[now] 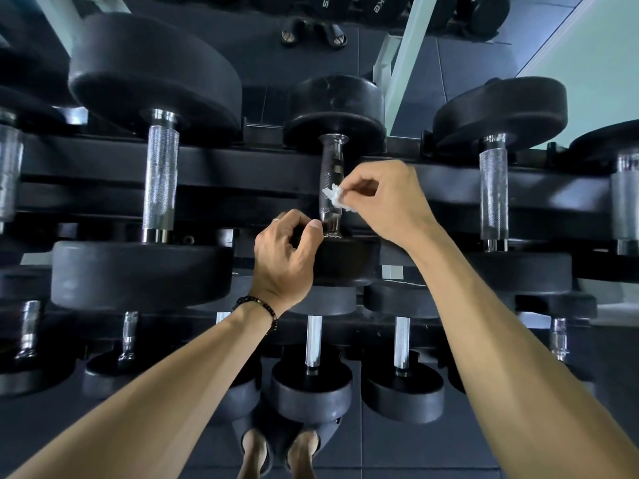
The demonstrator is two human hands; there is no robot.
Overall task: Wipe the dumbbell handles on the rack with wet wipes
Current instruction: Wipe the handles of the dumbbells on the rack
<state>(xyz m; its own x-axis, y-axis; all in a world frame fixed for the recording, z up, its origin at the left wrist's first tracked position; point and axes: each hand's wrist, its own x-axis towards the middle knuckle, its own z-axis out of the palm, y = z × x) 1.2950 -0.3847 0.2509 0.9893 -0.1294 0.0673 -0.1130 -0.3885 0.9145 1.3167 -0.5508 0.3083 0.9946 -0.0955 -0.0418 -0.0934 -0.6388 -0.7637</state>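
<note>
A black dumbbell lies on the rack's upper tier, its knurled chrome handle [331, 167] pointing away from me. My right hand [383, 198] pinches a small crumpled white wet wipe [334, 197] against the right side of that handle, near its lower end. My left hand [287, 250] grips the top edge of the dumbbell's near black head [345, 261], thumb by the handle's collar. A beaded bracelet sits on my left wrist.
The black rack rail [242, 167] runs across under the handles. A larger dumbbell handle [160, 178] lies to the left and another [493, 191] to the right. Smaller dumbbells [313, 340] fill the lower tier. My feet [276, 454] stand on dark floor tiles.
</note>
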